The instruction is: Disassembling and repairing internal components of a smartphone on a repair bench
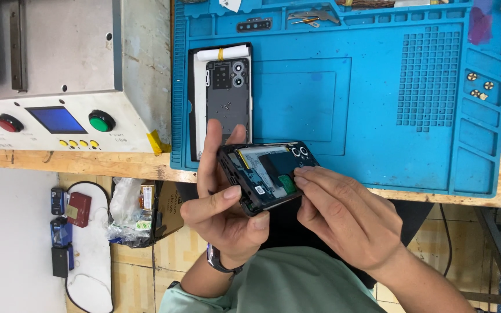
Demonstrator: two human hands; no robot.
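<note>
Currently:
phone [265, 174]: back off, insides exposed, frame centre
left hand [221, 200]: closed round phone edges
right hand [337, 211]: fingertips pinched on green part
back cover [227, 95]: removed, lies on blue mat [378, 116]
left: reassembly not done

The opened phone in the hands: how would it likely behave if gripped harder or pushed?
The opened phone looks stiff and flat, so it probably won't flex or roll. With its back off, exposed internals look fragile. The left hand grips its edges, and the right hand fingertips touch its inside; its smooth frame could slip.
</note>
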